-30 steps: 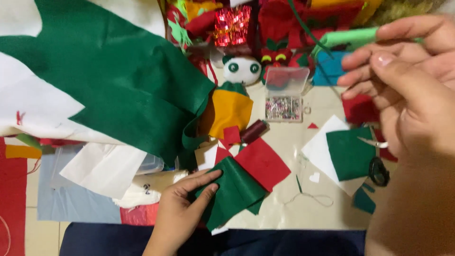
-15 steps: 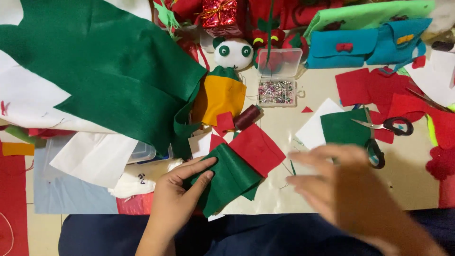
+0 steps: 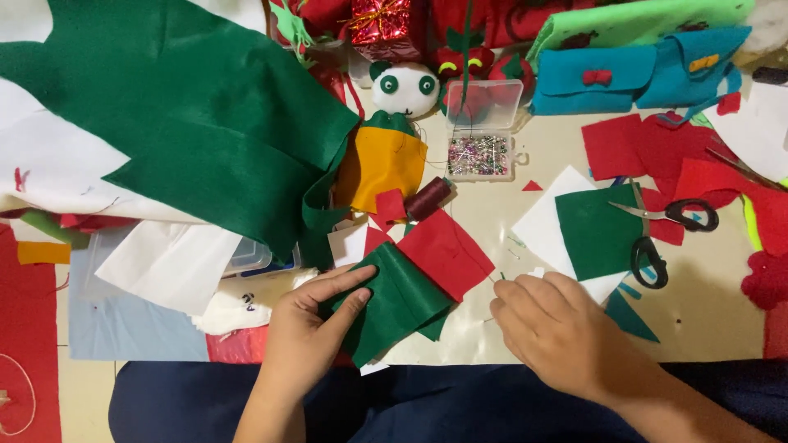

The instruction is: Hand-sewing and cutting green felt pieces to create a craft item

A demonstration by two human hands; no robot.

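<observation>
While a large sheet of green felt (image 3: 189, 123) is spread over the upper left of the table (image 3: 492, 213), the work itself is confined to the near edge, where 2 hands are set down. A folded green felt piece (image 3: 394, 299) is pinned flat there by the left hand (image 3: 308, 328), whose fingers (image 3: 341, 283) are laid out straight on its left part, pressing rather than pinching. A red felt square (image 3: 443, 250) is overlapped by the piece at its upper right. The long axis of the green piece is run from lower left to upper right. Just right of it, apart from it, the right hand (image 3: 558, 328) is rested knuckles up, fingers (image 3: 521, 299) curled downward; what is pinched under them cannot be told. The piece is thus touched only by the left hand, and lies leftward of the right fingertips.
</observation>
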